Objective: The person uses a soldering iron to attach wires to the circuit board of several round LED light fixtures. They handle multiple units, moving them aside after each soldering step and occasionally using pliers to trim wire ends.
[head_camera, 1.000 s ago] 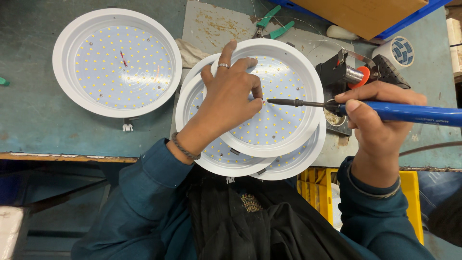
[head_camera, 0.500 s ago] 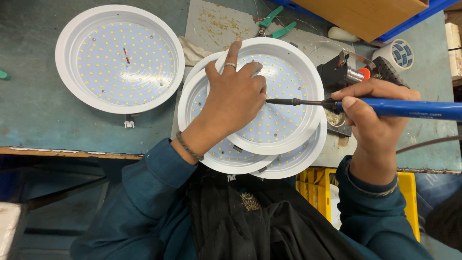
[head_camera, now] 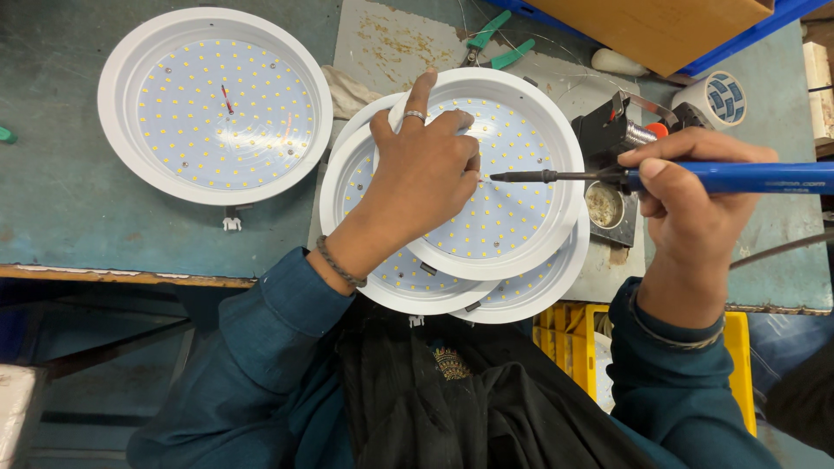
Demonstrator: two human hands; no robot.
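Where the left hand (head_camera: 426, 178) lies palm-down, it presses on the top round light panel (head_camera: 512, 187), a white-rimmed disc dotted with small yellow diodes; index finger stretched away from the body, remaining fingers curled, with the fingertips pinched at a spot on the disc face. Whether anything small sits between those fingertips cannot be told. A ring shows on one finger, a beaded band at the wrist.

Right hand (head_camera: 686, 200): closed around the blue handle of a soldering iron (head_camera: 660, 177), held level; its dark tip reaches across to touch the panel just beside the left fingertips.

Beneath the top panel: two more like panels (head_camera: 382, 287), stacked and fanned, their rims showing under and toward the body from the left hand.

Well out to the left of the left hand: a separate, single light panel (head_camera: 215, 106), lying face up on the green workbench (head_camera: 61, 217).

Beyond the left hand: green-handled pliers (head_camera: 491, 43) on a grey mat (head_camera: 391, 39), a crumpled rag (head_camera: 352, 91) near it.

Just beyond and under the right hand: a black iron stand (head_camera: 608, 135) with a small tin (head_camera: 601, 204). Farther out, a roll of tape (head_camera: 717, 97).

Below the bench edge near the right forearm: a yellow crate (head_camera: 738, 347).
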